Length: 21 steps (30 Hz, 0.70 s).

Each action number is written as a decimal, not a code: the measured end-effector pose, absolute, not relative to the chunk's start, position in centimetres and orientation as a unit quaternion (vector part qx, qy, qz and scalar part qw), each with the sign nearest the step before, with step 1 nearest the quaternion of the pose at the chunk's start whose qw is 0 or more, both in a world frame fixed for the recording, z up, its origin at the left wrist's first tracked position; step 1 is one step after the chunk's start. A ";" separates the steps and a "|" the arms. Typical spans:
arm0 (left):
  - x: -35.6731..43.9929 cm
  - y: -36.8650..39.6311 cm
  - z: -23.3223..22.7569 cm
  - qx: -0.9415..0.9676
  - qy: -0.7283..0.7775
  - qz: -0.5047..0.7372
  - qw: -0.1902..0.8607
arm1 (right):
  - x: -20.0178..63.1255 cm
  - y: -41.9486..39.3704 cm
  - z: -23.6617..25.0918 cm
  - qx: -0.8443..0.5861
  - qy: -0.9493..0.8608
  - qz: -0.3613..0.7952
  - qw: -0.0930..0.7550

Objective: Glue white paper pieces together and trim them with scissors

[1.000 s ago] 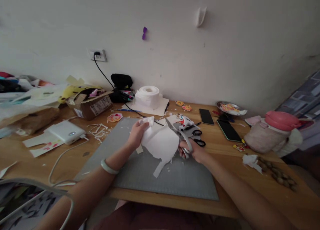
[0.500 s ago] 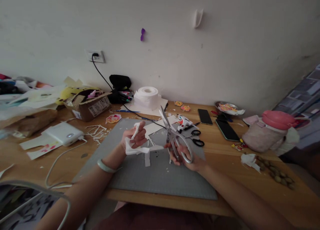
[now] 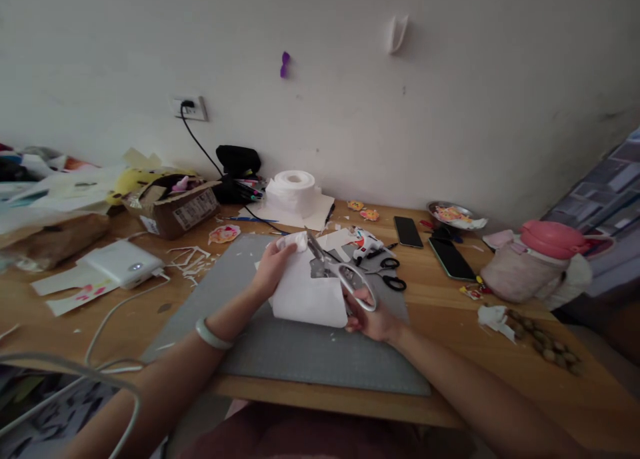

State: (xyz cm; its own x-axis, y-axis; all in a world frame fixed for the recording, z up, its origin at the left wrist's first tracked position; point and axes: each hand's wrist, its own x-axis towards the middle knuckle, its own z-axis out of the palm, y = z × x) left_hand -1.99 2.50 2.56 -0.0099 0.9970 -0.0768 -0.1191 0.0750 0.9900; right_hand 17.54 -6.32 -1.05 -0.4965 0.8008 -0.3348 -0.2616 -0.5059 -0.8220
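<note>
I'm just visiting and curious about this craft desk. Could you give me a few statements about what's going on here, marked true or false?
1. The right hand holds silver scissors. True.
2. The left hand holds a white sheet of paper. True.
3. The toilet paper roll lies on the floor. False: it stands on the wooden table, near the wall.
4. The grey cutting mat hangs on the wall. False: it lies flat on the table, under the hands.
5. Two phones lie right of the mat. True.

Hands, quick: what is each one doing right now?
Left hand: closed on the white paper, holding it above the grey mat.
Right hand: closed on the scissors, blades at the paper.
</note>
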 end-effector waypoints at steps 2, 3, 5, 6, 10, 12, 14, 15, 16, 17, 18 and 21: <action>-2.0 2.5 2.7 0.438 0.493 0.521 0.542 | 17.4 -6.5 -1.4 -0.378 -0.383 0.775 0.331; -2.0 2.5 2.8 0.433 0.492 0.528 0.541 | 17.4 -6.5 -1.6 -0.375 -0.390 0.774 0.329; -2.1 2.5 2.8 0.423 0.488 0.543 0.536 | 17.4 -6.6 -1.9 -0.360 -0.398 0.778 0.326; -2.1 2.6 2.7 0.421 0.488 0.549 0.532 | 17.4 -6.6 -2.0 -0.353 -0.400 0.782 0.324; -2.3 2.7 2.5 0.428 0.504 0.553 0.507 | 17.6 -6.4 -2.3 -0.337 -0.411 0.782 0.325; -2.3 2.7 2.5 0.430 0.513 0.550 0.501 | 17.6 -6.4 -2.4 -0.332 -0.418 0.780 0.328; -2.4 2.6 2.6 0.428 0.515 0.548 0.501 | 17.5 -6.4 -2.3 -0.327 -0.420 0.780 0.329; -2.3 2.6 2.6 0.426 0.514 0.549 0.503 | 17.5 -6.5 -2.2 -0.328 -0.418 0.781 0.329; -2.3 2.6 2.6 0.423 0.510 0.550 0.508 | 17.4 -6.5 -2.1 -0.331 -0.414 0.781 0.331; -2.3 2.5 2.7 0.421 0.506 0.551 0.513 | 17.4 -6.6 -2.0 -0.337 -0.409 0.780 0.333; -2.2 2.5 2.7 0.419 0.502 0.550 0.520 | 17.3 -6.7 -1.9 -0.346 -0.403 0.778 0.335; -2.1 2.3 2.9 0.425 0.500 0.543 0.524 | 17.2 -6.8 -1.8 -0.380 -0.399 0.762 0.340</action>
State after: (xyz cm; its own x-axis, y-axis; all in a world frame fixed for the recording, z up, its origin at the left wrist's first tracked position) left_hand -2.08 2.34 2.89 -0.0903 0.9940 -0.0624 -0.1437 0.0490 0.9884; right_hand 17.16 -6.81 -1.78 -0.4799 0.8220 -0.3065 -0.2154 -0.4491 -0.8671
